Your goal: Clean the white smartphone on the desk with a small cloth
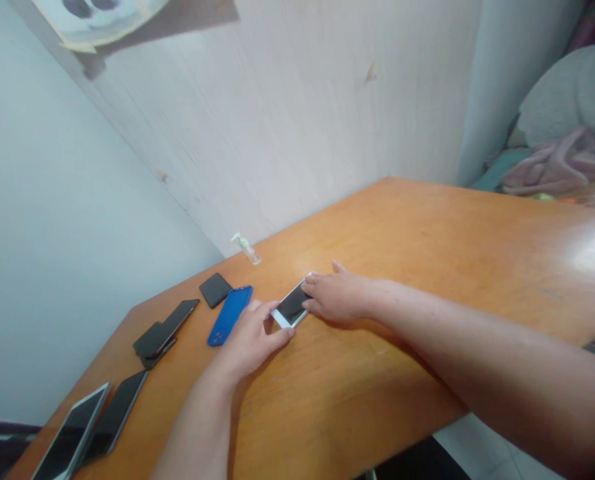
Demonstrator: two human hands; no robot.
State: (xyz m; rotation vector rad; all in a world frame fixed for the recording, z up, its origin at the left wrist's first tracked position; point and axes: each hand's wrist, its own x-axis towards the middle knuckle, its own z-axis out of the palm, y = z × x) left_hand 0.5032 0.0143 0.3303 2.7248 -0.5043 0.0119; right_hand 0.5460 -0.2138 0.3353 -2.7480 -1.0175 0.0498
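A white smartphone (293, 304) with a dark screen lies face up on the wooden table. My left hand (253, 339) grips its near end, thumb on one side and fingers on the other. Over the far part of the screen rests my right hand (333, 297), fingers stretched out and one digit raised; its palm side is hidden. Just left of my left hand is a blue phone case (230, 315), partly covered by the fingers. Beyond that lies a dark, flat square-cornered object (216, 290).
A small pump bottle (247, 249) stands near the wall. Along the table's left side lie stacked dark phones (170, 328), a black tablet-like device (117, 413) and a white-framed tablet (72, 433). The wooden table (427, 233) meets the wall behind; bedding (567, 160) is at far right.
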